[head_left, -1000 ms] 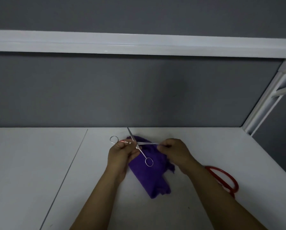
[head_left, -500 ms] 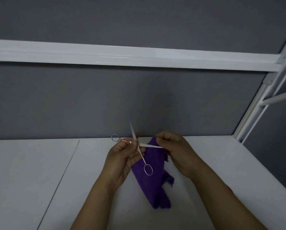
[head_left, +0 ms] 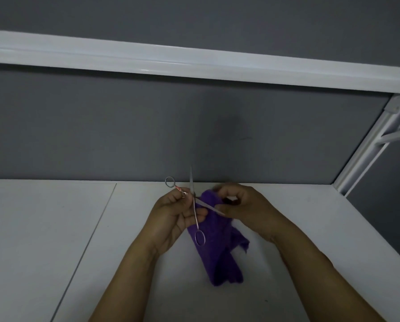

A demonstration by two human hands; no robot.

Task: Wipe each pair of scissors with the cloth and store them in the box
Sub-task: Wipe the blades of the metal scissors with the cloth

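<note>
Now, left hand [head_left: 171, 219] tight around the open scissors [head_left: 196, 219], right hand [head_left: 247, 210] tight on purple cloth [head_left: 217, 249].

The bench [head_left: 43, 240] is a flat white surface, plain and matte. A thin straight seam [head_left: 87, 238] crosses it, running from the far edge towards the near left and splitting the top into two panels. Its far edge meets a grey wall [head_left: 148, 135], and its right edge runs at a slant up to a white post [head_left: 366, 156] at the far right corner. A purple cloth [head_left: 220, 259] lies crumpled on the right panel. Its near end rests on the surface and its far end rises off it. A tiny dark speck [head_left: 266, 300] sits just beyond the cloth's near end.
</note>
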